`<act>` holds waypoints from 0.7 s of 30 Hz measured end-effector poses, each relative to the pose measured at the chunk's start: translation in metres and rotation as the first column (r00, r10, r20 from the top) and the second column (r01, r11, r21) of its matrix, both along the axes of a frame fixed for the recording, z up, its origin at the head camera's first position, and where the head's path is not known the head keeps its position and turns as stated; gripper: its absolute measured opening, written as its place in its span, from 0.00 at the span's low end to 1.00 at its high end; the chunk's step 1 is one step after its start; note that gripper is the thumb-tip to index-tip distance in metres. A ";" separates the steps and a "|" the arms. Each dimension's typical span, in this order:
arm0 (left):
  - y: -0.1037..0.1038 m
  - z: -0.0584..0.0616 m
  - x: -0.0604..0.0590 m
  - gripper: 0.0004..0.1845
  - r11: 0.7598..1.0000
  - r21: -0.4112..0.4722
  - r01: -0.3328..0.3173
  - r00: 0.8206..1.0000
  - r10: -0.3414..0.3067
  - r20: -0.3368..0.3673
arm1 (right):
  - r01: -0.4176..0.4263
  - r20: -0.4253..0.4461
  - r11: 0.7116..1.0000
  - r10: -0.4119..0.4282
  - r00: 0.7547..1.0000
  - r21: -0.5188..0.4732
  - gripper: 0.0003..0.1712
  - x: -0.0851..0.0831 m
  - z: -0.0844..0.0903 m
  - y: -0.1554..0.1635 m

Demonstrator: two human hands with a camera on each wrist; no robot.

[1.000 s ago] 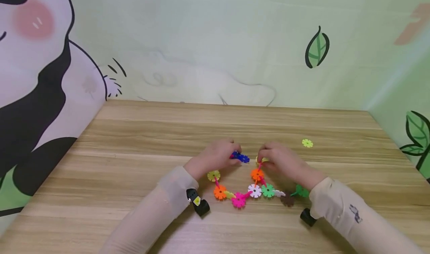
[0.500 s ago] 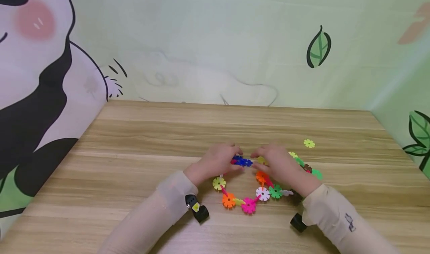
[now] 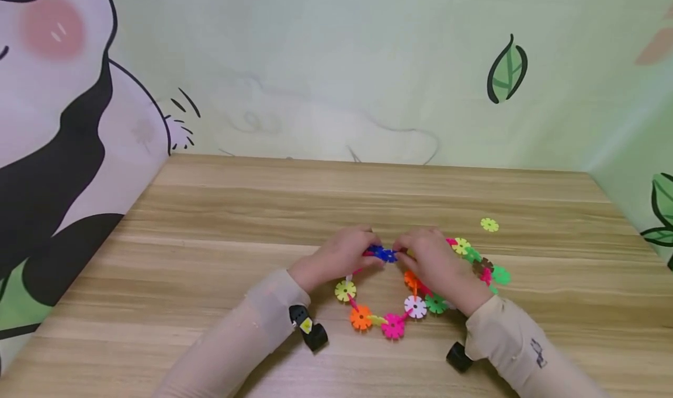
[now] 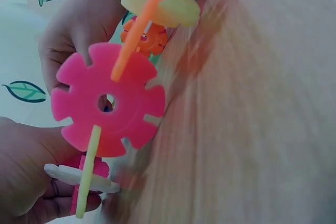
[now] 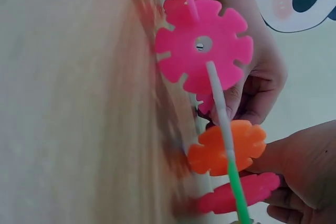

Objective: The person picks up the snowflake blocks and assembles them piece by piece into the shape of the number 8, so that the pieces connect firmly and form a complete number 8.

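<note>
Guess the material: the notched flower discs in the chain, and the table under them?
Flower discs: likely moulded plastic, smooth and semi-glossy; saturated flat colours, crisp notched edges, thin uniform thickness, as the big pink disc shows in the left wrist view. Table: wood-look, matte; printed-looking straight grain bands hint at laminate rather than solid wood, but I cannot tell for sure.

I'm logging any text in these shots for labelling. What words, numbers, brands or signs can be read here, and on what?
Readable words, numbers or brands: none.
Dark mark on the right sleeve: too small and blurred to read.
Yellow tag on the left wrist camera: no legible text.
Backdrop: only panda and leaf drawings, no lettering.
Snowflake discs: plain, unmarked.
</note>
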State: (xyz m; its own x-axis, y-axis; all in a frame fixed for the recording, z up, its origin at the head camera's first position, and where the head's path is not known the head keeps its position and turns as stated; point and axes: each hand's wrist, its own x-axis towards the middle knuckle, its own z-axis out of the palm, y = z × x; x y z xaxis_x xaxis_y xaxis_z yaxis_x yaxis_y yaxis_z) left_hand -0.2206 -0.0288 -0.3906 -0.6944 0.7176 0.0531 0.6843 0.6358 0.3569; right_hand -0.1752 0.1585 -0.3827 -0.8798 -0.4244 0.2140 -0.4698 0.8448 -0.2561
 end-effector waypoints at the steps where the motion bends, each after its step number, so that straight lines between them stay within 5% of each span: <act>1: 0.000 0.000 0.000 0.17 1.000 0.003 0.005 1.000 -0.005 -0.002 | 0.000 -0.008 1.000 0.000 1.000 -0.008 0.03 0.000 -0.001 0.001; 9: 0.002 -0.003 -0.001 0.16 0.999 0.035 -0.003 1.000 0.002 0.016 | -0.003 -0.062 0.998 0.000 0.998 -0.055 0.03 -0.001 -0.006 0.000; 21: -0.002 0.001 -0.002 0.21 0.997 -0.026 -0.070 0.997 0.071 0.044 | 0.036 0.029 0.999 -0.035 0.999 -0.037 0.08 0.000 -0.001 0.000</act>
State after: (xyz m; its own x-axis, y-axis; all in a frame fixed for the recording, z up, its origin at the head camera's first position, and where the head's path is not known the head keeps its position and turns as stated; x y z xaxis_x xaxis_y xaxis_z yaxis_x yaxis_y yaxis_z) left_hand -0.2228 -0.0306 -0.3893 -0.7445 0.6676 0.0039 0.6212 0.6906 0.3703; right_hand -0.1753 0.1586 -0.3835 -0.9001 -0.3848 0.2043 -0.4317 0.8504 -0.3006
